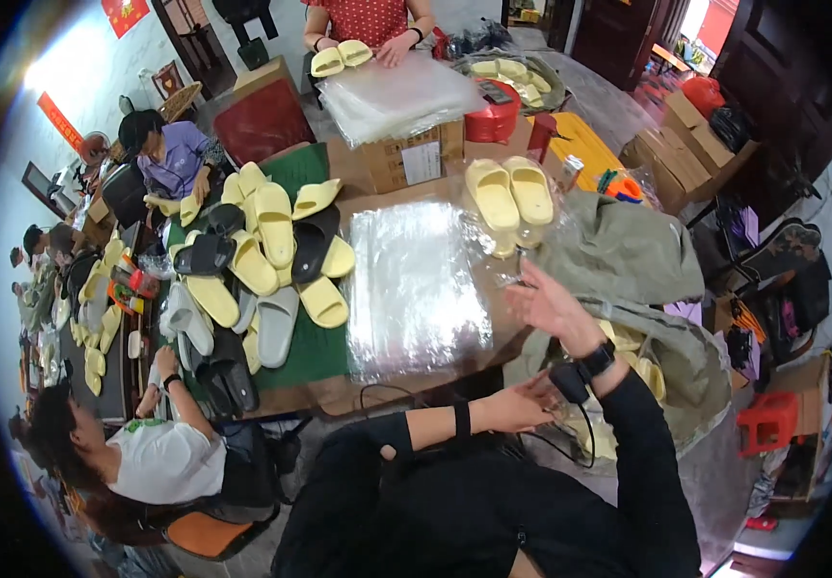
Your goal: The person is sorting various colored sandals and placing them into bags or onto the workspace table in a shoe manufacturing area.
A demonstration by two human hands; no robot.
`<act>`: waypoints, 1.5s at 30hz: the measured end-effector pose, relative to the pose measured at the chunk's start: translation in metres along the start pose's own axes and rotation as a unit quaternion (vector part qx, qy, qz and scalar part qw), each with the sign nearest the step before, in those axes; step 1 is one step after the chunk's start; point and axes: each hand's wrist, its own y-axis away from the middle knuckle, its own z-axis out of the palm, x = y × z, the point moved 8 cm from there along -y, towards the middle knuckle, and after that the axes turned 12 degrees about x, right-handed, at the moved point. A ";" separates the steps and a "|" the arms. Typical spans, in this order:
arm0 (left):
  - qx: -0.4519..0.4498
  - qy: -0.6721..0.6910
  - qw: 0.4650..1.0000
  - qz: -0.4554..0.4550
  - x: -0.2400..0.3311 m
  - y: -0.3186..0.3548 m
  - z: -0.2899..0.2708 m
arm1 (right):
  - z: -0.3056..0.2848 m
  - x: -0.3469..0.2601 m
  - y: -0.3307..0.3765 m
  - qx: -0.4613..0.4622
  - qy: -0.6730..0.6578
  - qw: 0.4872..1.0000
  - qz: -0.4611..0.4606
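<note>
My right hand [553, 306] is held out over the table's near edge with its fingers stretched apart, empty. Just beyond its fingertips lies a pair of pale yellow slippers [510, 197], partly wrapped in clear plastic. My left hand [520, 405] is lower, beside the right forearm and over the open grey-green sack [690, 356]. A dark device with a cable on my right wrist covers part of its fingers, so I cannot tell whether they hold anything. More yellow slippers [649, 376] show inside the sack. A stack of clear plastic bags [416, 289] lies flat left of my right hand.
Yellow, grey and black slippers [276, 226] are heaped on the green tabletop at left. Two people [165, 448] [170, 159] sit along that side. Across the table, a person in red [363, 19] has hands by slippers and plastic sheets [401, 96]. A red stool [767, 422] stands right.
</note>
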 end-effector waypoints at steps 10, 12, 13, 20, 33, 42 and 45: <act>0.097 -0.012 0.982 -0.160 -0.097 0.122 -0.103 | 0.045 -0.036 -0.122 0.012 0.274 0.945 -0.177; 0.105 -0.045 0.973 -0.200 -0.109 0.140 -0.137 | 0.024 -0.052 -0.170 0.082 0.071 0.966 -0.236; 0.142 -0.063 0.953 -0.262 -0.120 0.156 -0.165 | 0.059 -0.060 -0.149 0.093 0.133 0.959 -0.234; 0.367 0.402 0.823 -0.166 -0.041 0.025 -0.389 | 0.070 -0.174 -0.089 -0.024 -0.204 0.947 -0.246; 0.046 0.784 0.609 0.115 0.145 -0.076 -0.335 | -0.089 -0.124 0.321 -0.105 -0.100 0.794 -0.590; -0.001 0.773 0.580 0.255 0.167 -0.132 -0.290 | -0.261 0.047 0.325 0.125 -0.202 0.875 -0.423; 0.148 0.507 0.835 -0.155 0.083 -0.156 -0.155 | -0.302 0.059 0.349 0.123 -0.266 0.852 -0.433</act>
